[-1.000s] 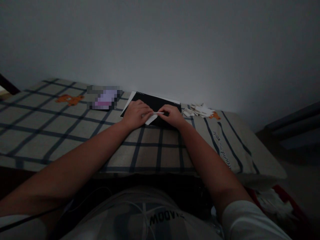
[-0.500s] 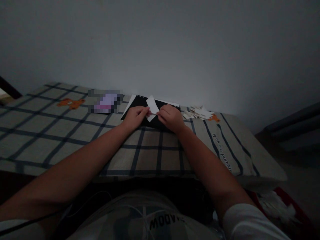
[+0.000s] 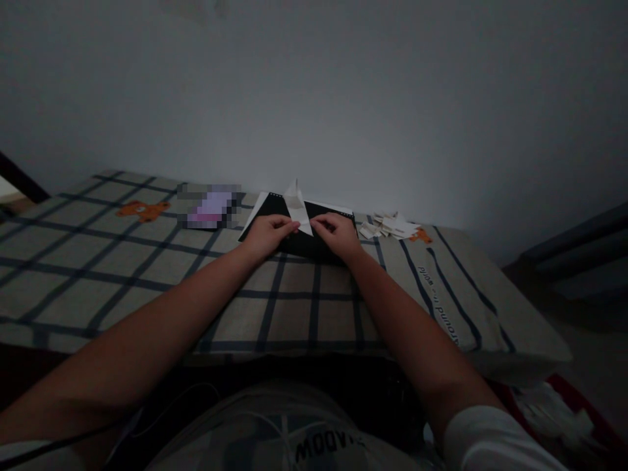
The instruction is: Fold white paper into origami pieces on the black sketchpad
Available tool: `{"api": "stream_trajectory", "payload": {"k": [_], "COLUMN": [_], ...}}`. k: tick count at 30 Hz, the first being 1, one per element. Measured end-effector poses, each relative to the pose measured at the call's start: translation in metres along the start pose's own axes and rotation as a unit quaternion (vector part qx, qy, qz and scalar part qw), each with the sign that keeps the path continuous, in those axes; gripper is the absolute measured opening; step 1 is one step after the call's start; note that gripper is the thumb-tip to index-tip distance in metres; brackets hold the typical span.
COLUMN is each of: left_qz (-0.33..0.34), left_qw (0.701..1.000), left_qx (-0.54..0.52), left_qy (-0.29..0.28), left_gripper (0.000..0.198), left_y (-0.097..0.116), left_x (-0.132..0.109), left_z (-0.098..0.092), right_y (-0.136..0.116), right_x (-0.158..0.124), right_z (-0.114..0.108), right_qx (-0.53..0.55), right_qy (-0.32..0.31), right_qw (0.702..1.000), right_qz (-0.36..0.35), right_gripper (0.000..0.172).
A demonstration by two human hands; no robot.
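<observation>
Both of my hands meet over a black notebook lying on the checked cloth near the wall. My left hand and my right hand each pinch a small white folded paper, which stands up between them with a pointed tip toward the wall. The fingers of both hands are closed on its lower edge. The room is dim.
A checked cloth with dark lines and orange bear prints covers the surface. A pile of small paper pieces lies right of the notebook. A blurred purple object lies to its left. The wall stands close behind.
The white paper lay nearly flat between my hands a second ago; it has since been lifted and opened so it stands upright. My hands stayed over the notebook.
</observation>
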State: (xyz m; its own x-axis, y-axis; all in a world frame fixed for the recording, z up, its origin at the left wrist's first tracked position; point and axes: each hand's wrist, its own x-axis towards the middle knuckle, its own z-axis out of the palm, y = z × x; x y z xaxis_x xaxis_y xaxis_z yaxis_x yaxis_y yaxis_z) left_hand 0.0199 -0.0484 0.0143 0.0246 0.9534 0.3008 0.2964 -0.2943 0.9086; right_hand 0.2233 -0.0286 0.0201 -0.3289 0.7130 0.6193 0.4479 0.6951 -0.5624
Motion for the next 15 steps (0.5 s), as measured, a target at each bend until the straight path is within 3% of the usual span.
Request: {"api": "stream_trajectory", "payload": {"k": [8, 15], "left_qz": [0.040, 0.045], "left_qw": [0.997, 0.996], "left_qx": [0.050, 0.060], "left_qy": [-0.046, -0.041], "left_gripper": [0.038, 0.038], "left_y": [-0.011, -0.012], "left_x": [0.005, 0.004], "left_z": [-0.001, -0.002], "right_y": [-0.001, -0.005], "right_x": [0.001, 0.004], "right_z": [0.005, 0.003], "right_qx": [0.086, 0.099], "right_qy": [-0.041, -0.060], "right_qw": [0.993, 0.984], "right_qz": [0.075, 0.132], "right_gripper": [0.024, 0.020]}}
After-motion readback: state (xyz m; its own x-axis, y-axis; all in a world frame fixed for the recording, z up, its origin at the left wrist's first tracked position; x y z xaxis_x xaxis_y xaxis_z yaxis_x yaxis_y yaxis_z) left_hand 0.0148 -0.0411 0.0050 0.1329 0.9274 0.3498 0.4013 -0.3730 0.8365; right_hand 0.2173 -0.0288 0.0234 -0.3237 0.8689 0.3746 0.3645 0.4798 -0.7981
